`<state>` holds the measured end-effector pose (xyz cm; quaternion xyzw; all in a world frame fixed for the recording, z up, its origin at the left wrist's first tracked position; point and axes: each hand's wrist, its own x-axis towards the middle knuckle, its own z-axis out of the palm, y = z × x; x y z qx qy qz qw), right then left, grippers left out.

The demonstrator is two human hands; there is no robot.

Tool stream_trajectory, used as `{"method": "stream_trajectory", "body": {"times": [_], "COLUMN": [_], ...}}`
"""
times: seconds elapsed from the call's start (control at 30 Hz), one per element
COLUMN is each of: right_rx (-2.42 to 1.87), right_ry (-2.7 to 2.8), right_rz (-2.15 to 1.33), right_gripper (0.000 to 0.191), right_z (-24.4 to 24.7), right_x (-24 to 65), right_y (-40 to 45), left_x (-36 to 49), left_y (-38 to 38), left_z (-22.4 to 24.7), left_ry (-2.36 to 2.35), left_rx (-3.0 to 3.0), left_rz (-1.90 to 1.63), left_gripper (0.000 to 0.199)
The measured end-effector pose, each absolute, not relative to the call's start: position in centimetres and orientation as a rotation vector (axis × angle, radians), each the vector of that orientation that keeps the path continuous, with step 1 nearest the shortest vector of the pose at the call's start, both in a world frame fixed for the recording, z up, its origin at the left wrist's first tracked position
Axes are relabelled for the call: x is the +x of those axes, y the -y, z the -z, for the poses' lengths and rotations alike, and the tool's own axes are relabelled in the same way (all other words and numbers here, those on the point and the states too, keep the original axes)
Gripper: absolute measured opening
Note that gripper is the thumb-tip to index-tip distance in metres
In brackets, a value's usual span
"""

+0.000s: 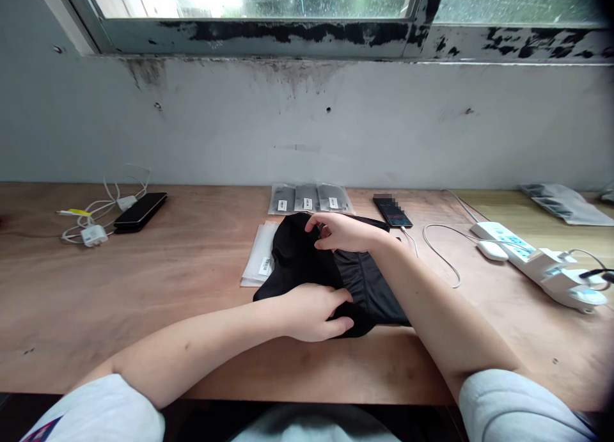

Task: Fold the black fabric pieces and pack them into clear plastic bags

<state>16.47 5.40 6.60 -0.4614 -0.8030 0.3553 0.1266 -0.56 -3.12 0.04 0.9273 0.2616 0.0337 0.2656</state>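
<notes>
1. The black cloth (pixel 302 256) is laid on the table (pixel 201 269), its long axis running roughly left-right.
2. It is touched by the left hand (pixel 311 311) and right hand (pixel 343 232), set apart; whether it is gripped cannot be told.

Cloth (pixel 304 256) sits mid-tabletop (pixel 192 282), overlapping a flat packet (pixel 256 253) on its left. Three small pouches (pixel 307 200) are behind it by the back edge, phone (pixel 392 210) just right of them. Power strip's (pixel 511 240) further right; a charger plug (pixel 94 236) and flat slab (pixel 140 212) are way left, nearer the back edge.
</notes>
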Motion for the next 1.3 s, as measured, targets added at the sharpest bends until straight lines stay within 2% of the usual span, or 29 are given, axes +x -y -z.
{"method": "stream_trajectory", "body": {"times": [0.17, 0.4, 0.57, 0.73, 0.87, 1.03, 1.1, 1.2, 1.3], "right_rx": [-1.309, -1.401, -1.523, -1.450, -1.315, -1.463, -1.507, -1.725, -2.018], "right_ry": [2.163, 1.764, 1.690, 1.647, 1.781, 2.025, 2.079, 2.125, 2.028], "right_rz": [-1.120, -1.150, -1.040, -1.076, -1.055, -0.631, -0.524, -0.449, -0.559], "right_gripper": [0.037, 0.036, 0.034, 0.037, 0.047, 0.033, 0.034, 0.044, 0.054], "right_z": [-6.8, -7.6, -8.8, -6.5, -4.0, -3.5, -3.5, -2.4, -0.3], "right_x": [18.3, 21.4, 22.5, 21.5, 20.3, 20.2, 20.2, 19.8, 19.3], "right_y": [-6.3, -7.5, -7.5, -8.6, -9.6, -9.9, -9.9, -10.2, -11.0], "left_x": [-0.8, -2.0, -3.6, -6.1, -8.1, -8.9, -8.8, -8.5, -7.7], "left_y": [2.9, 2.4, 1.4, -1.8, -5.0, -6.5, -6.4, -6.2, -6.2], "left_z": [-1.2, -3.3, -6.2, -8.2, -7.2, -5.2, -4.9, -4.6, -3.3], "left_ry": [-0.676, -0.543, -0.549, -0.766, -1.014, -0.997, -1.022, -1.138, -1.246], "left_rx": [2.300, 2.024, 1.964, 1.954, 1.876, 1.838, 1.929, 2.043, 1.991], "left_rz": [-0.145, -0.299, -0.077, 0.218, 0.381, 0.606, 0.568, 0.454, 0.231], "left_gripper": [0.025, 0.025, 0.027, 0.031, 0.032, 0.027, 0.027, 0.032, 0.055]}}
